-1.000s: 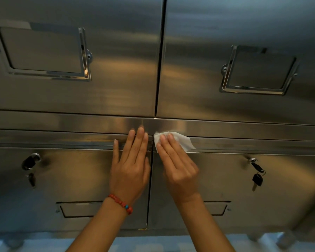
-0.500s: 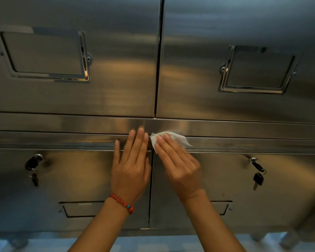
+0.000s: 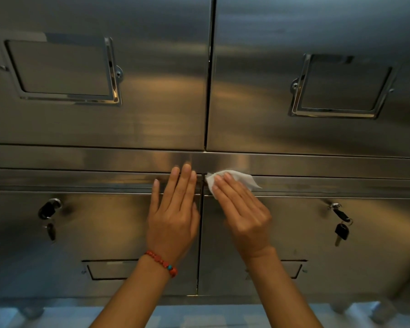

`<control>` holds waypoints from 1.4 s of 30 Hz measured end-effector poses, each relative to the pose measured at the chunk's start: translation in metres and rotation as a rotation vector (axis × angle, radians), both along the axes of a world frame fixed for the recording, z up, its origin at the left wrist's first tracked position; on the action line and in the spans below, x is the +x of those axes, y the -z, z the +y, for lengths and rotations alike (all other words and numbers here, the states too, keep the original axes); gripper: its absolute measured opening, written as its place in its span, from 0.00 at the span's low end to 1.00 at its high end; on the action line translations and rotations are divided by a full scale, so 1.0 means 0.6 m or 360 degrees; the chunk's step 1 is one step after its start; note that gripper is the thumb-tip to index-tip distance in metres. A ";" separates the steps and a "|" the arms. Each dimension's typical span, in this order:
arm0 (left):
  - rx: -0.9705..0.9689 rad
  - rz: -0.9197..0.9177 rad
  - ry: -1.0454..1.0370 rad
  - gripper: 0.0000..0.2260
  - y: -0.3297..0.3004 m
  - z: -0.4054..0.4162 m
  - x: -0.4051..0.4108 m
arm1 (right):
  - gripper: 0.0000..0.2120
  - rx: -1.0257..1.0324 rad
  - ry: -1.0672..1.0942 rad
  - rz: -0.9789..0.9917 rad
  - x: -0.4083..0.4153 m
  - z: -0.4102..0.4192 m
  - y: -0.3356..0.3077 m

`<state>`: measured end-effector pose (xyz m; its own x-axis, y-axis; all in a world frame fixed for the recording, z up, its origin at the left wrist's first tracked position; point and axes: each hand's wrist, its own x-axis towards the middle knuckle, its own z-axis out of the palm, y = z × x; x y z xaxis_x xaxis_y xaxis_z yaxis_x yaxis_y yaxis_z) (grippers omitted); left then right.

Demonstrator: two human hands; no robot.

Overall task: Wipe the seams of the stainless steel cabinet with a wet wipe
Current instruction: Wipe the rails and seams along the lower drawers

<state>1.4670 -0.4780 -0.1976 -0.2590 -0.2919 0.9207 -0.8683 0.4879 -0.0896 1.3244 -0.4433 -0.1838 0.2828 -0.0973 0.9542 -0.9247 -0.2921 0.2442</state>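
Nearest us: floor strip and cabinet feet along the bottom edge, both forearms coming up from below. Left wrist wears a red bead bracelet [image 3: 162, 263].

Left hand [image 3: 173, 216] lies flat on the lower left door [image 3: 92, 233], fingers straight and together, holding nothing, fingertips up by the top of that door. We read it as a brace.

Right hand [image 3: 243, 214] is flat too, straight fingers pressing the wet wipe [image 3: 232, 179] onto the steel; nothing curled round it. The wipe sits at the top corner of the lower right door [image 3: 305, 245], its left edge just beside the vertical seam [image 3: 200, 233] between the two lower doors.

Key relation: that seam runs top to bottom, between the two hands, just left of the wipe. Right hand is nearer and has the wipe. The horizontal seam [image 3: 317, 177] under the crossbar [image 3: 104, 158] runs left-right, off to the right of the wipe. Our guess: next stroke is down the vertical seam or along the horizontal one.

In the way: the left hand's edge sits close against the vertical seam and could crowd a downward pass. Keys in locks, left [image 3: 49, 217] and right [image 3: 341, 223], are well apart from both hands. Recessed pulls sit lower on both doors.

Farthest: two upper doors with framed handles [image 3: 64, 69] [image 3: 341, 86], split by the upper vertical seam [image 3: 210, 79].
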 end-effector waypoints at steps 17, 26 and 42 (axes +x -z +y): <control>0.0082 0.0033 0.0021 0.22 0.000 0.003 -0.003 | 0.09 -0.0014 -0.0009 -0.0090 0.015 -0.002 0.004; 0.0137 0.0038 0.0074 0.22 0.002 0.001 -0.003 | 0.10 -0.0022 0.0054 -0.0171 -0.009 0.009 0.007; 0.0094 0.0065 0.0065 0.22 0.004 0.000 -0.007 | 0.09 0.0001 -0.0008 -0.0142 0.007 0.001 0.009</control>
<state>1.4628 -0.4783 -0.1997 -0.2343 -0.3357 0.9124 -0.8498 0.5266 -0.0245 1.3286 -0.4430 -0.1892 0.1970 -0.0968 0.9756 -0.9413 -0.2969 0.1606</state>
